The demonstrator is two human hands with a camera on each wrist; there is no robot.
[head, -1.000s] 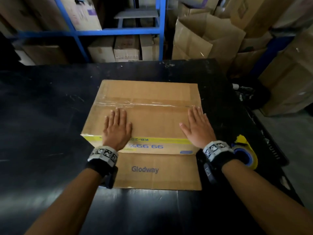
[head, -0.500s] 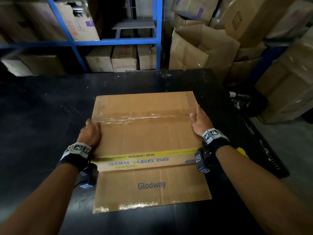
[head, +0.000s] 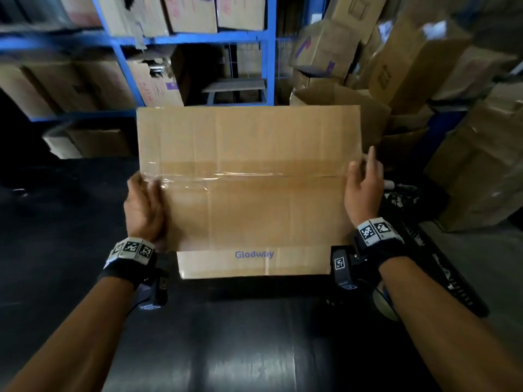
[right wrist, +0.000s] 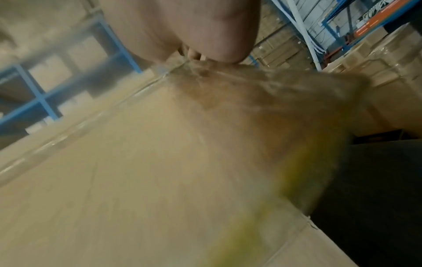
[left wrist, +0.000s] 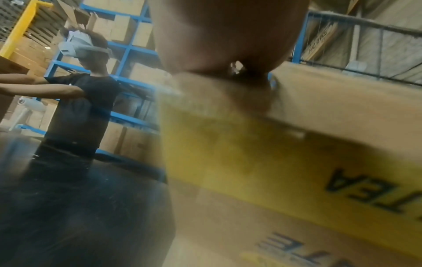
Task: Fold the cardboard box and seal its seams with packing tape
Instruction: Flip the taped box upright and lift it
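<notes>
Nearest you, below the cardboard box [head: 249, 176], the black worktable [head: 240, 349] runs dark and bare-looking. You hold the box tipped up off the table at its two side edges, its taped face toward you and one loose flap marked "Glodway" [head: 254, 261] hanging below. Your left hand [head: 144, 205] wraps the box's left edge; your right hand [head: 363, 190] clasps the right edge, one finger raised. A clear packing tape strip [head: 240, 175] crosses the box between your hands. Judging by its look, the box is empty: light, fairly stiff, slick along the tape, so keep hold on bare cardboard. Beyond the box stand blue shelving [head: 268, 52] and stacked cartons [head: 396, 66].
</notes>
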